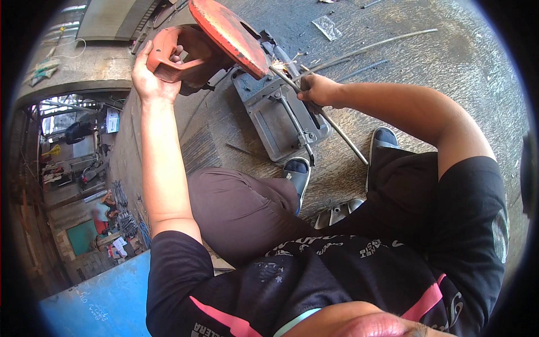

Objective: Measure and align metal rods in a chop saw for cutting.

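Note:
My left hand is wrapped round the handle of an orange cut-off saw, whose round guard tilts over its grey metal base. Bright sparks show beside the lower edge of the guard; the cutting disc itself is hidden. With closed fingers, my right hand grips a thin metal rod next to the saw's clamp. The rod slants from the guard down to the floor near my right foot. A clamp screw runs along the base.
Long thin rods lie across the concrete floor beyond the saw. A small clear plastic packet is at the top. My sandalled feet are close to the saw base. Far left, a blue panel stands near cluttered tools and metal pieces.

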{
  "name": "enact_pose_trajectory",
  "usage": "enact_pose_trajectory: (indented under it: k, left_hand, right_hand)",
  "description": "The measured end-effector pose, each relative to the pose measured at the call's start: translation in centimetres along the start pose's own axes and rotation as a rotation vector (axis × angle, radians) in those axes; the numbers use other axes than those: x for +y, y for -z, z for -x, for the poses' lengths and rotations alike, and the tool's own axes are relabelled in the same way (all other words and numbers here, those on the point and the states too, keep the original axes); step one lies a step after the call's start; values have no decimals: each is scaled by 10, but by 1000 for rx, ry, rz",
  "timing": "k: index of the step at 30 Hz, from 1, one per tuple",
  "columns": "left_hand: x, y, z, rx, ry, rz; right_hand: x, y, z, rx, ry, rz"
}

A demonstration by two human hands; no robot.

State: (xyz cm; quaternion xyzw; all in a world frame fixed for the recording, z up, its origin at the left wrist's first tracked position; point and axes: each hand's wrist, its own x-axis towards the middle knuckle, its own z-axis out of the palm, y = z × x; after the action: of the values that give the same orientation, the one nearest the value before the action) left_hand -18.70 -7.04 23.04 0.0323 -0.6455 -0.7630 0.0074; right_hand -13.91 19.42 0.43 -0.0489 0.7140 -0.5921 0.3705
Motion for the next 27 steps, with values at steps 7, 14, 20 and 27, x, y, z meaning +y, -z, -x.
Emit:
enact_pose_trajectory:
  k: [7,14,20,27]
  left_hand:
    - [0,-2,0,4,-11,-3]
    - [1,-3,2,28,15,-15]
    - [2,1,1,-18,25,4]
    - [1,1,0,-42,21,1]
  right_hand:
    - [6,-7,4,-135,-2,-223]
    - [17,-11,-8,-219,2,-360]
    - [13,-16,-5,-162,-157,-496]
    - [7,-10,-4,54,-59,-236]
